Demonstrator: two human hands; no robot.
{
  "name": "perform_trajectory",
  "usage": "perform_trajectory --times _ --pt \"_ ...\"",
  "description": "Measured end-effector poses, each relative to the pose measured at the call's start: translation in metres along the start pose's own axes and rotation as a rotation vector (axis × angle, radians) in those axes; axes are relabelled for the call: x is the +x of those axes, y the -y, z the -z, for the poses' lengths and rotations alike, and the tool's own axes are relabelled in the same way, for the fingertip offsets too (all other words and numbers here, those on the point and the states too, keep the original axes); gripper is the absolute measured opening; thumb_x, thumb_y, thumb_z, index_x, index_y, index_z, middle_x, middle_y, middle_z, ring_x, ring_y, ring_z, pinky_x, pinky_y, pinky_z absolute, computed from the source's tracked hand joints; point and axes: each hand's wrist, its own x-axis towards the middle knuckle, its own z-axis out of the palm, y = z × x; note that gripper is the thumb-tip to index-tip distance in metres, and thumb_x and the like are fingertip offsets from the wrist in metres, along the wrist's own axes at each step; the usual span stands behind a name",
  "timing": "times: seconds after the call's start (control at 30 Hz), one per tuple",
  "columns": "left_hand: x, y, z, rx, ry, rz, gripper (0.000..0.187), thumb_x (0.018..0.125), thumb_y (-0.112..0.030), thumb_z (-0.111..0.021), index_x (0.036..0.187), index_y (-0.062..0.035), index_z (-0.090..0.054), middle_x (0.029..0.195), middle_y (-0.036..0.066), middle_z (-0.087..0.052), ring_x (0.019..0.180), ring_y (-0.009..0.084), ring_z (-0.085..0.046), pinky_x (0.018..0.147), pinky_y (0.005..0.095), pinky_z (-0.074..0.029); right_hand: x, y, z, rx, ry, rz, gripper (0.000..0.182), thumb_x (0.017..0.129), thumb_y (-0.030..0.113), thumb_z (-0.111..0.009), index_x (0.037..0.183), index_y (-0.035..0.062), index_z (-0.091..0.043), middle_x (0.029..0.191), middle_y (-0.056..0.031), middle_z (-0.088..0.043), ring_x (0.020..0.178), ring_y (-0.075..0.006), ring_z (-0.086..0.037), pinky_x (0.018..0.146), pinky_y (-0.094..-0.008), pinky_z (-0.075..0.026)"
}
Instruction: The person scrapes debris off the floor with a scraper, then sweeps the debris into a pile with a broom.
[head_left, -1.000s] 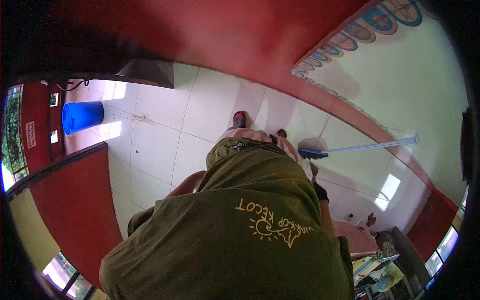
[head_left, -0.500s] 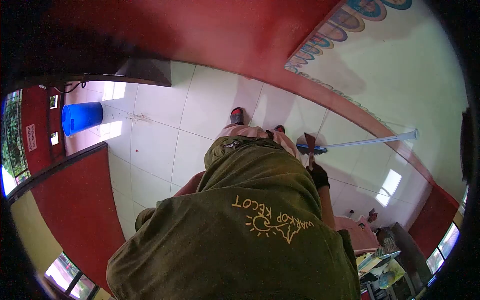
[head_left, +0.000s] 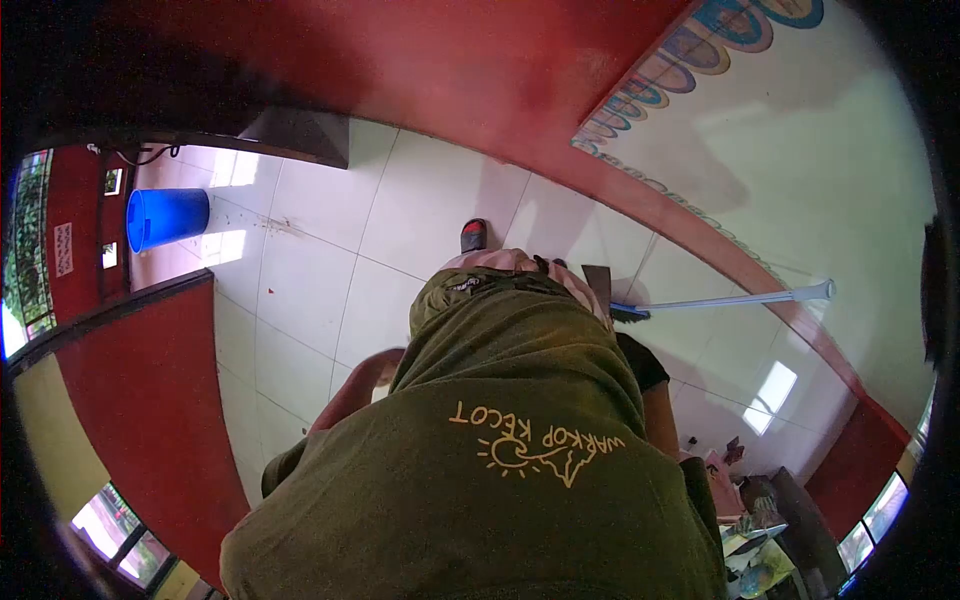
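My right hand [head_left: 641, 363], in a black glove, is at my right hip, its fingers mostly hidden behind my shirt. From there a flat brown tool with a broad, blade-like end [head_left: 597, 284] points toward the floor; its handle is hidden now, but earlier it showed running into the closed glove. Just beyond the tool lie the dark bristles of a broom [head_left: 629, 314], whose light-blue handle leans on the wall. On the other side, my left hand [head_left: 388, 364] hangs close to my waist, partly covered by the olive shirt [head_left: 500, 400], with its fingers out of sight.
White floor tiles [head_left: 310, 220] stretch ahead and to the left, with some debris [head_left: 280, 223] on them. A blue bin [head_left: 170, 220] stands at the far left. Low red walls [head_left: 150, 400] border the floor. Assorted items [head_left: 755, 560] are piled at the lower right.
The tool has swung left and shows its broad end more squarely. My right glove has slipped further behind my shirt. My left forearm has come out from my side.
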Motion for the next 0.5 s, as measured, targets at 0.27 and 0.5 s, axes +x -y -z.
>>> perform_trajectory --times 0.27,0.5 --pt "0.004 -0.163 -0.094 0.399 -0.643 -0.449 0.032 0.076 -0.028 -0.052 0.093 -0.0011 -0.053 0.091 0.009 -0.055 0.086 0.0182 -0.051 0.072 0.0323 -0.041 0.032 -0.002 0.002 0.091 0.081 0.170 0.033 0.077 0.012 -0.051 0.106 0.0016 -0.043 0.093 -0.0053 -0.052 0.082 -0.0162 -0.050 0.069 -0.0272 -0.044" --pt "-0.039 -0.162 -0.112 1.456 -0.599 -0.415 0.016 0.074 -0.010 -0.047 0.082 -0.0018 -0.057 0.081 0.017 -0.057 0.076 0.0272 -0.056 0.068 0.0360 -0.043 0.064 0.016 -0.043 -0.199 -0.101 0.264 0.023 0.078 0.016 -0.050 0.095 0.0019 -0.043 0.081 -0.0159 -0.049 0.075 -0.0273 -0.051 0.062 -0.0319 -0.041"
